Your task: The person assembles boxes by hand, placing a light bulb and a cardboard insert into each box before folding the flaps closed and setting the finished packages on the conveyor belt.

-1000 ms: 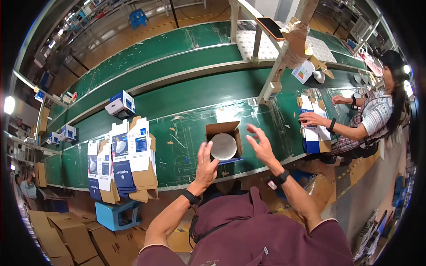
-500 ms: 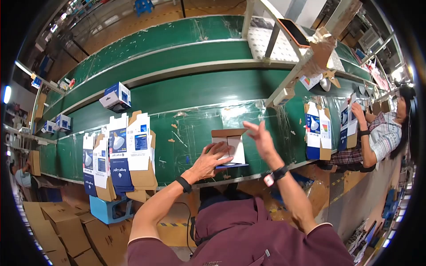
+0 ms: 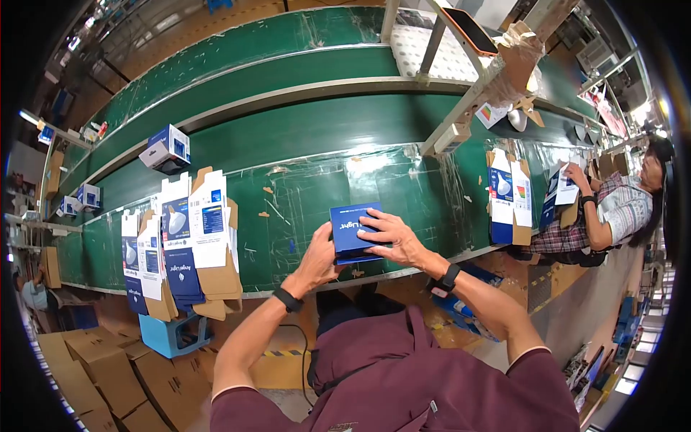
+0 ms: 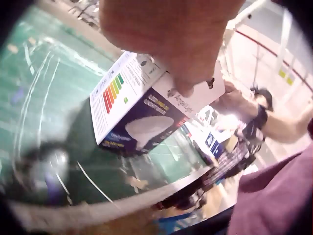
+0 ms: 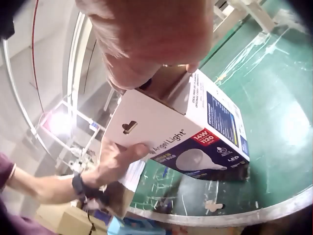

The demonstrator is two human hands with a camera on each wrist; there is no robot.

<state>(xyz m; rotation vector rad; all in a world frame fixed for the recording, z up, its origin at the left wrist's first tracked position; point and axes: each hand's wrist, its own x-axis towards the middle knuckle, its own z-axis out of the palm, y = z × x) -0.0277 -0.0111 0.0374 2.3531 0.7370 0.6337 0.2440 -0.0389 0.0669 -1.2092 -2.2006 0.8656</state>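
Observation:
A blue and white light bulb box (image 3: 348,222) stands on the green worktop in front of me, its blue top panel leaning over the opening. My left hand (image 3: 315,253) holds the box's left side, with the thumb (image 5: 137,151) against the white panel that has a hanging hole. My right hand (image 3: 397,241) lies over the top, fingers spread and pressing on the blue panel. In the right wrist view a gap shows along the box's upper edge. A reflector bulb is printed on the box (image 4: 146,122). The inside of the box is mostly hidden.
Flattened printed cartons (image 3: 188,248) lie stacked at the left, over a blue stool (image 3: 169,335). Closed boxes (image 3: 167,150) sit on the belt behind. A metal post (image 3: 461,119) rises at the right. Beyond it another person (image 3: 612,194) handles cartons (image 3: 511,191).
The round white top of a bulb showed in the open box, then a white flap covered it under my left hand. Now the blue panel is over, and my right hand has come down onto it.

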